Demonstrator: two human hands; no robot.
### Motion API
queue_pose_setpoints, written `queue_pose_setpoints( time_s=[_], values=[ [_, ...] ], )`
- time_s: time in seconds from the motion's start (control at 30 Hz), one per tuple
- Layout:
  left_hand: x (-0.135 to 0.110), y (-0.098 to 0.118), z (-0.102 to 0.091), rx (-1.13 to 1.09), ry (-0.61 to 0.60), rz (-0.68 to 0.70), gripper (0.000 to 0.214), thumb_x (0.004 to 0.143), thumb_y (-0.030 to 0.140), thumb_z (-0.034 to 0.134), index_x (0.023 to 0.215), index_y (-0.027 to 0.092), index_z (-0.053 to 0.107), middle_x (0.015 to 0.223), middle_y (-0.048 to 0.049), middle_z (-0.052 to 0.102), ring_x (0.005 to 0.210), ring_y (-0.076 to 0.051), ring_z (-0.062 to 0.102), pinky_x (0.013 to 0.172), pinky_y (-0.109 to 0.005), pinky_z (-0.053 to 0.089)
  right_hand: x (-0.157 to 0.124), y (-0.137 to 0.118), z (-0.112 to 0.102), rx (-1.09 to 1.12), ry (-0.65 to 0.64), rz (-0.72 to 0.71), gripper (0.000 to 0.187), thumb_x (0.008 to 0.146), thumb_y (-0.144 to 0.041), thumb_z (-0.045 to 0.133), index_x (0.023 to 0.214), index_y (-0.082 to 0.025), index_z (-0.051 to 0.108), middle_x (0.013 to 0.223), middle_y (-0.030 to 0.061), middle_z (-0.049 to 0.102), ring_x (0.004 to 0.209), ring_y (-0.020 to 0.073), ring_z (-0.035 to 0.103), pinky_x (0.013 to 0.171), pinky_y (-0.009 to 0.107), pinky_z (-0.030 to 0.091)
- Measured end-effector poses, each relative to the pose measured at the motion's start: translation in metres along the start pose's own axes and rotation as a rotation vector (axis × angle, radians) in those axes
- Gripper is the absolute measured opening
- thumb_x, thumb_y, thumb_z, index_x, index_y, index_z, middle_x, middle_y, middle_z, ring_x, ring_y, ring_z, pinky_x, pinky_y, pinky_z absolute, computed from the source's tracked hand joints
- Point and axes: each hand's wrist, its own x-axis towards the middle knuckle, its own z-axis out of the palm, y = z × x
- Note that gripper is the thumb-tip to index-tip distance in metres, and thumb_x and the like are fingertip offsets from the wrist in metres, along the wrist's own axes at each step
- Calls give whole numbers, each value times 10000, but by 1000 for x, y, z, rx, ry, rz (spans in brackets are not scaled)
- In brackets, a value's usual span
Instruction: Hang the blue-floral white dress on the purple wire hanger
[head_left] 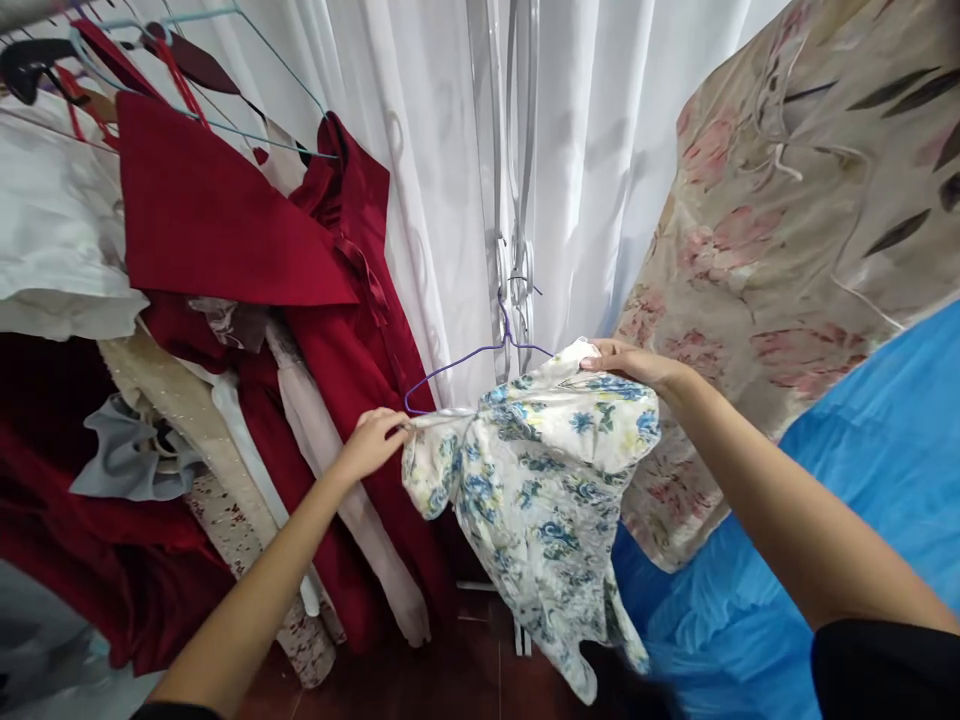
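Passage open only at centre frame before the white curtain (600, 150); red garments (225, 230) crowd the left, floral sheet (787, 250) and blue cover (862, 480) block the right.

Two hands: left hand (373, 441) and right hand (628, 362). One blue-floral white garment (536, 478) on one purple wire hanger (480, 362). Two dark red garments (225, 215), one white sheer curtain (420, 130), one pink-floral beige cloth (787, 240), one blue plastic sheet (862, 470), one teal wire hanger (247, 55).
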Motion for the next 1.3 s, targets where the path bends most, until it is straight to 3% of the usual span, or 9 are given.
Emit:
queue_pose_setpoints(
  time_s=[0.17, 0.3, 0.47, 0.63, 0.8, 0.97, 1.13, 1.23, 1.3],
  values=[
    [64, 7, -18, -266, 231, 82, 347, 1014, 394, 331, 1110, 202, 603, 1295, -117, 641, 1211, -238, 564, 1073, -403, 381, -4, 3, 15, 18, 133, 72, 252, 655, -282, 841, 800, -137, 694, 747, 85, 764, 626, 222, 721, 586, 319, 561],
    [91, 52, -10, -386, 135, 189, 334, 1003, 421, 423, 1247, 216, 523, 1464, -123, 522, 1355, -229, 484, 1117, -373, 351, -12, 13, 19, 28, 157, 81, 292, 672, -323, 838, 846, -112, 738, 784, 108, 777, 648, 226, 726, 597, 318, 569],
    [97, 71, -14, -258, 241, 174, 241, 924, 373, 564, 1028, 173, 650, 982, -54, 713, 918, -193, 657, 851, -262, 459, -13, -4, 22, 36, 179, 34, 273, 715, -357, 819, 794, -104, 753, 680, 66, 743, 556, 163, 663, 531, 264, 526],
    [107, 66, -23, -164, 352, 110, 275, 889, 407, 589, 778, 160, 635, 660, 25, 564, 647, -125, 507, 621, -220, 358, 2, -36, 68, 68, 110, 43, 211, 773, -328, 804, 790, -127, 741, 704, 72, 726, 619, 174, 658, 575, 277, 547],
    [94, 63, 25, -349, 413, -87, 475, 932, 521, 457, 603, 181, 503, 524, 29, 405, 508, -115, 363, 508, -243, 274, -6, -10, 125, -340, -219, -50, 210, 879, -349, 685, 895, -146, 741, 852, 63, 727, 719, 176, 655, 665, 300, 540],
    [74, 114, 71, -738, 484, -103, 647, 946, 694, 322, 560, 192, 457, 534, 10, 414, 489, -113, 385, 491, -243, 318, -26, 30, 107, -738, 36, -310, 574, 867, -412, 701, 1388, -225, 550, 1273, 106, 658, 1180, 270, 606, 990, 414, 486],
    [86, 193, 64, -1398, 120, -67, 647, 930, 744, 307, 571, 210, 380, 477, 64, 244, 397, -86, 242, 409, -226, 261, -52, 58, 78, -563, 38, -230, 480, 894, -514, 650, 1271, -217, 648, 1285, 97, 666, 1203, 300, 600, 1032, 425, 460],
    [86, 209, 60, -1381, -124, -14, 524, 954, 626, 459, 677, 185, 512, 566, 24, 443, 456, -83, 389, 464, -222, 371, -88, 67, 69, -199, 42, -81, 421, 923, -534, 601, 1051, -157, 738, 933, 81, 762, 835, 250, 713, 768, 352, 557],
    [76, 200, 66, -1241, -61, 30, 380, 956, 513, 559, 844, 156, 621, 759, -33, 609, 613, -107, 554, 600, -249, 489, -113, 69, 60, 32, 237, -57, 398, 877, -517, 674, 1020, -153, 749, 842, 82, 770, 722, 234, 720, 670, 319, 560]
  ],
)
